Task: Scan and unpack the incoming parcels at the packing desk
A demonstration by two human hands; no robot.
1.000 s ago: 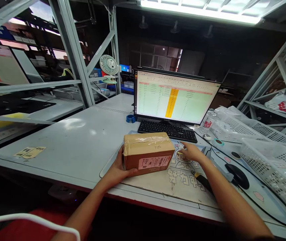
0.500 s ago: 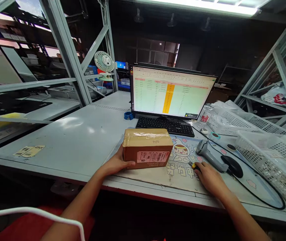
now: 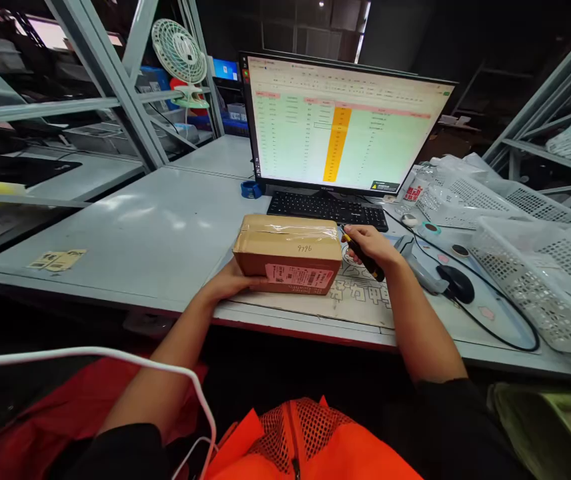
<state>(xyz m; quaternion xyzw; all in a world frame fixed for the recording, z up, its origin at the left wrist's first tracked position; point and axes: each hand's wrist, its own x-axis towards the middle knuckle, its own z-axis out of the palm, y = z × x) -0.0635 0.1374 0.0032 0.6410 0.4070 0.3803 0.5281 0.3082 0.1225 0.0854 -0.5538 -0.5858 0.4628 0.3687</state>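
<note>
A taped cardboard box (image 3: 290, 243) with a pink-and-white label on its front stands on the mat at the desk's front. My left hand (image 3: 230, 280) grips its lower left corner, the thumb along the front face and the other fingers hidden behind the side. My right hand (image 3: 368, 243) is closed around a black and yellow utility knife (image 3: 363, 257). The knife's tip is at the box's upper right edge; whether it touches the tape I cannot tell.
Behind the box are a keyboard (image 3: 325, 208) and a monitor (image 3: 340, 127). To the right lie a barcode scanner (image 3: 423, 270), a black mouse (image 3: 455, 283) and white plastic baskets (image 3: 540, 280). A blue tape roll (image 3: 251, 190) sits left of the keyboard.
My right hand has lifted the utility knife from the mat and brought it left to the box's right end. My left hand keeps its hold on the box. The view has tilted downward.
</note>
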